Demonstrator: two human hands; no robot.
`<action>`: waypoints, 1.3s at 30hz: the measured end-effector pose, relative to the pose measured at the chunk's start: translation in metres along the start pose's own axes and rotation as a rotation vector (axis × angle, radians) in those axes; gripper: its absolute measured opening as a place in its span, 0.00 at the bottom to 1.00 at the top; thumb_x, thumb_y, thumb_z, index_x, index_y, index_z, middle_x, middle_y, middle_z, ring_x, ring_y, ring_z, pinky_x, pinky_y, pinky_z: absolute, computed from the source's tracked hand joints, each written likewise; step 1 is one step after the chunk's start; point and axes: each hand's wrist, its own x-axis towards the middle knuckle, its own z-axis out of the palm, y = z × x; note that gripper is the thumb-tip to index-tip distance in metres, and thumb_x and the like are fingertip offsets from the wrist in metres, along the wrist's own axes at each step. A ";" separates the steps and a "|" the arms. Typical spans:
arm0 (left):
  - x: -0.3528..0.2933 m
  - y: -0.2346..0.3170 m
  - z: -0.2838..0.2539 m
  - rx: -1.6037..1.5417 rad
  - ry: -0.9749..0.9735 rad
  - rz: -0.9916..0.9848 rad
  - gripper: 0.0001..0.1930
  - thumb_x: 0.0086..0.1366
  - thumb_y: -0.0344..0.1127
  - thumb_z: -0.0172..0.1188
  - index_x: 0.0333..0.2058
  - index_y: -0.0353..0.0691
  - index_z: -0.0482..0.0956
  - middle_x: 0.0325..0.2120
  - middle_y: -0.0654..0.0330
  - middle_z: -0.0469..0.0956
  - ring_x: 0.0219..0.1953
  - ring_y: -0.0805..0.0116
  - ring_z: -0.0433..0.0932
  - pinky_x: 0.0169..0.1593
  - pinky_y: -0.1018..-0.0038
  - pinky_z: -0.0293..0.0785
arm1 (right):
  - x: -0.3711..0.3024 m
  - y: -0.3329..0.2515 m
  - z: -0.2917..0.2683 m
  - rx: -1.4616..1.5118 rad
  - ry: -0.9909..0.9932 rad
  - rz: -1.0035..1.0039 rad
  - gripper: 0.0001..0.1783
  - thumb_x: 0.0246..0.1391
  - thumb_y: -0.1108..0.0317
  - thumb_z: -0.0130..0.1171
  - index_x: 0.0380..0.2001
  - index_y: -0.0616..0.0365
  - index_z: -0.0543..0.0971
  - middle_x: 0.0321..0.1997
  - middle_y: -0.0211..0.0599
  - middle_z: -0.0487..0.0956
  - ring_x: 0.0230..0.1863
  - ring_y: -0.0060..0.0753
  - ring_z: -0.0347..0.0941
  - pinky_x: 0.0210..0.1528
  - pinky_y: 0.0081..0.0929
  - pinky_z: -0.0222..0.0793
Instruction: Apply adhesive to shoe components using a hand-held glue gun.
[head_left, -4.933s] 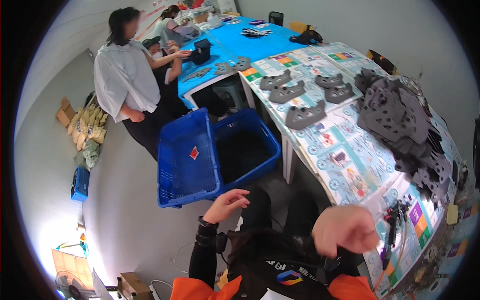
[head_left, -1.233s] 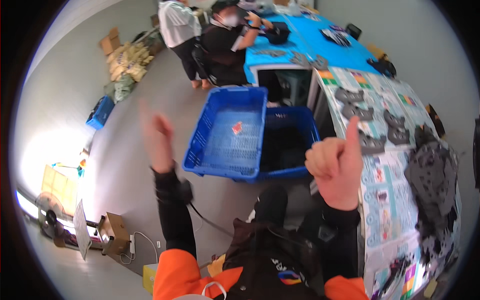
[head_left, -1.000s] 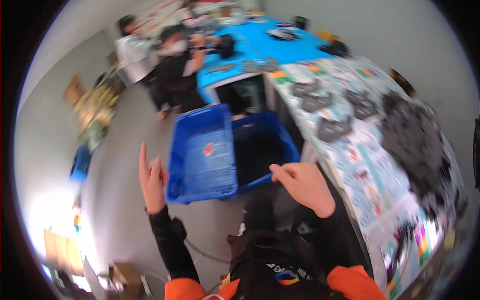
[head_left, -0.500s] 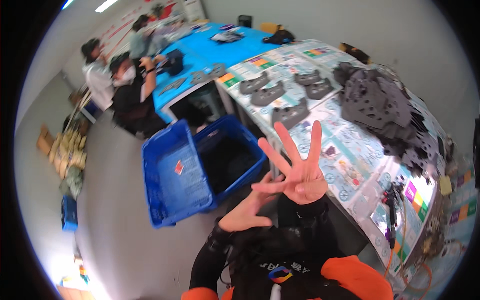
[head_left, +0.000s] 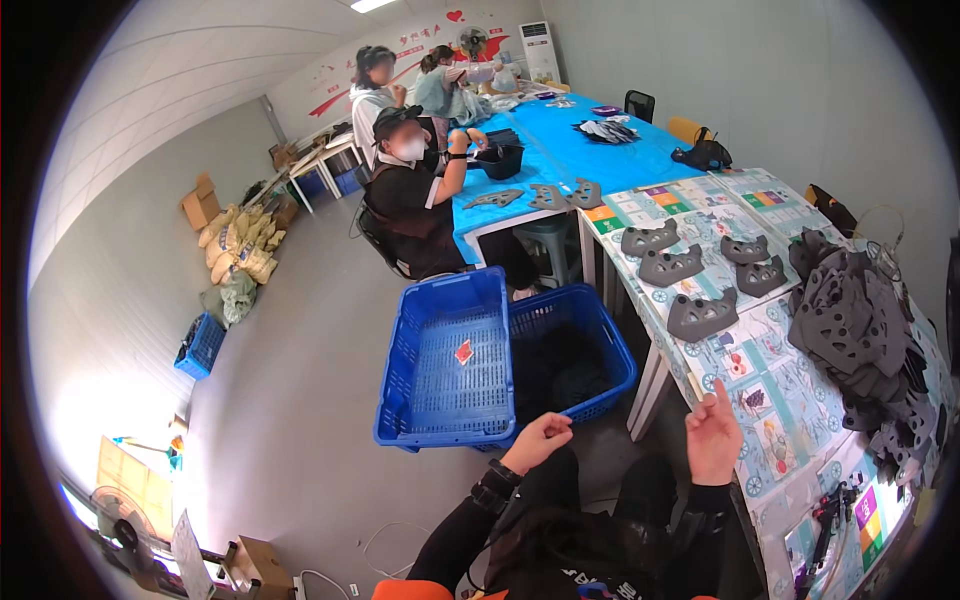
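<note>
My left hand (head_left: 538, 443) hovers above my lap, just in front of the blue crates. Its fingers are curled together and nothing shows in them. To the right, beside the near edge of the patterned table (head_left: 690, 385), I hold up my right hand (head_left: 713, 440) with the index finger stretched out and the other fingers partly bent; it is empty. Several grey curved pieces with cut-out holes, such as one grey piece (head_left: 702, 316), lie on that table beyond my right hand. A pile of dark grey perforated sheets (head_left: 850, 315) covers its right side.
An empty-looking blue crate (head_left: 445, 385) rests tilted against another blue crate (head_left: 622, 372) holding dark material. A masked co-worker (head_left: 425, 215) sits at the blue-covered table (head_left: 560, 165), with other people behind. A black tool (head_left: 825, 525) lies at the near right; sacks (head_left: 240, 245) stand left.
My hands have moved apart and lower. The right hand had its fingers spread wide; now mainly the index is raised. The left hand's fingers have curled in. The view has turned left.
</note>
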 end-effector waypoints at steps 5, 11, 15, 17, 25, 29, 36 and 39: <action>0.014 -0.095 -0.009 0.742 -0.020 -0.125 0.36 0.62 0.53 0.71 0.61 0.35 0.72 0.53 0.43 0.78 0.55 0.46 0.79 0.58 0.58 0.77 | 0.013 -0.011 -0.007 -0.445 -0.062 -0.165 0.31 0.61 0.76 0.52 0.68 0.64 0.67 0.36 0.30 0.72 0.28 0.20 0.64 0.29 0.16 0.59; 0.029 -0.118 0.018 0.987 -0.268 -0.534 0.65 0.55 0.69 0.70 0.75 0.33 0.43 0.65 0.27 0.62 0.63 0.29 0.71 0.66 0.50 0.70 | 0.024 0.000 -0.047 -1.217 0.100 -0.529 0.17 0.62 0.80 0.54 0.53 0.59 0.75 0.35 0.25 0.72 0.31 0.14 0.65 0.33 0.14 0.58; 0.033 -0.125 0.020 0.951 -0.228 -0.572 0.72 0.49 0.73 0.72 0.76 0.36 0.38 0.66 0.28 0.59 0.64 0.29 0.69 0.66 0.50 0.69 | 0.026 0.004 -0.051 -1.271 0.108 -0.473 0.15 0.62 0.80 0.54 0.52 0.60 0.76 0.35 0.25 0.71 0.33 0.15 0.66 0.36 0.15 0.60; 0.033 -0.129 0.023 0.960 -0.230 -0.572 0.73 0.48 0.74 0.72 0.76 0.37 0.37 0.66 0.28 0.59 0.64 0.30 0.69 0.66 0.50 0.69 | 0.031 0.001 -0.061 -1.186 0.084 -0.525 0.15 0.61 0.82 0.53 0.51 0.61 0.76 0.34 0.26 0.72 0.30 0.14 0.67 0.34 0.15 0.60; 0.033 -0.128 0.043 1.087 -0.177 -0.619 0.69 0.52 0.74 0.70 0.77 0.44 0.36 0.67 0.36 0.57 0.66 0.32 0.66 0.65 0.42 0.69 | 0.028 -0.008 -0.059 -0.935 0.113 -0.368 0.14 0.61 0.81 0.52 0.50 0.59 0.75 0.31 0.25 0.71 0.29 0.11 0.62 0.30 0.14 0.53; 0.034 -0.122 0.044 1.082 -0.207 -0.603 0.69 0.52 0.75 0.69 0.77 0.44 0.36 0.67 0.36 0.57 0.67 0.33 0.66 0.64 0.42 0.70 | 0.027 -0.013 -0.060 -0.900 0.121 -0.337 0.14 0.61 0.80 0.53 0.49 0.59 0.75 0.30 0.25 0.71 0.27 0.11 0.61 0.29 0.14 0.52; 0.035 -0.112 0.048 1.102 -0.212 -0.593 0.69 0.52 0.76 0.68 0.77 0.42 0.39 0.66 0.35 0.60 0.66 0.33 0.68 0.64 0.44 0.70 | 0.027 -0.019 -0.056 -0.791 0.138 -0.288 0.13 0.62 0.80 0.51 0.48 0.58 0.76 0.30 0.25 0.72 0.23 0.10 0.58 0.24 0.13 0.48; 0.036 -0.112 0.050 1.113 -0.212 -0.582 0.70 0.51 0.77 0.67 0.77 0.41 0.39 0.65 0.34 0.61 0.65 0.32 0.69 0.64 0.45 0.70 | 0.026 -0.019 -0.058 -0.773 0.123 -0.303 0.12 0.64 0.81 0.51 0.49 0.60 0.76 0.30 0.26 0.71 0.21 0.09 0.57 0.22 0.11 0.48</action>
